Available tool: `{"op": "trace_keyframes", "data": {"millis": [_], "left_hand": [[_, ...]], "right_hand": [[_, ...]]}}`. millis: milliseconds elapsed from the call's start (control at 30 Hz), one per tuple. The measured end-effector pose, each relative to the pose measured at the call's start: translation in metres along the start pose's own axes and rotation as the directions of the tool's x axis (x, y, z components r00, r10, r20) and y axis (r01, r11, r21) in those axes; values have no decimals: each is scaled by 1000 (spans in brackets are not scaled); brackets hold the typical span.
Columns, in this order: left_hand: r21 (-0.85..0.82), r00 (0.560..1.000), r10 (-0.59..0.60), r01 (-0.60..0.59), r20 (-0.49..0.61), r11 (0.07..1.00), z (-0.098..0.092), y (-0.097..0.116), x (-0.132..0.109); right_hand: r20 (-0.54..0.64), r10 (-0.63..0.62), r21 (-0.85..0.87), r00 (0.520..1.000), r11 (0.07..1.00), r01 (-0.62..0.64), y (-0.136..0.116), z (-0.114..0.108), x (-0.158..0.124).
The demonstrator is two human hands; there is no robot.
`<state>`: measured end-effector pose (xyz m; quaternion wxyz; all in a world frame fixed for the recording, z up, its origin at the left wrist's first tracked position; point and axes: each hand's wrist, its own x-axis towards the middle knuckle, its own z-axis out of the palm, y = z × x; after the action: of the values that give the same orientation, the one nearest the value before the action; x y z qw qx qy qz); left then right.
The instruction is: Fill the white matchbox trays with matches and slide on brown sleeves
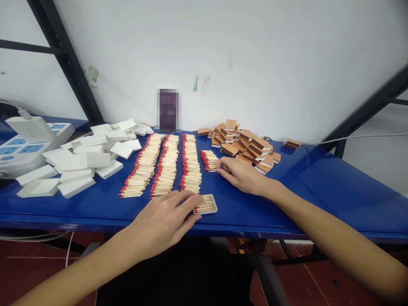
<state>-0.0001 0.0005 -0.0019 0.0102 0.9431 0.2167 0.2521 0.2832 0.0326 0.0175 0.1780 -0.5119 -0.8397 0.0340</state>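
Note:
My left hand (165, 216) rests at the front edge of the blue table (318, 182), fingers curled against a small white tray (206, 205) that holds red-tipped matches. My right hand (239, 172) lies flat further back, its fingertips touching a short bunch of matches (208, 160). Three long rows of red-tipped matches (167, 165) lie to the left of that bunch.
A heap of white inner trays (86, 159) covers the left of the table. A pile of brown matchbox sleeves (245, 144) sits behind my right hand. A white power strip (22, 144) lies far left. A dark blurred object (168, 110) stands against the wall.

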Motion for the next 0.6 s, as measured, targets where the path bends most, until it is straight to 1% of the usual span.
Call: {"op": "trace_keyframes", "data": {"millis": [100,200,300,400,600], "left_hand": [[-16,999,-53,53,5,998,0,0,0],[-47,996,-91,92,9,995,1,0,0],[-71,995,-95,96,13,993,1,0,0],[-74,996,-89,90,17,993,1,0,0],[-61,998,-65,66,27,996,0,-1,1]], "right_hand": [[9,-34,83,999,996,33,-15,-9,-4],[91,-125,218,988,971,102,-36,-14,-9],[165,-207,293,964,944,153,-54,-13,-13],[206,-221,300,953,941,154,-64,-9,-13],[189,-199,276,962,950,143,-67,-7,-12]]}}
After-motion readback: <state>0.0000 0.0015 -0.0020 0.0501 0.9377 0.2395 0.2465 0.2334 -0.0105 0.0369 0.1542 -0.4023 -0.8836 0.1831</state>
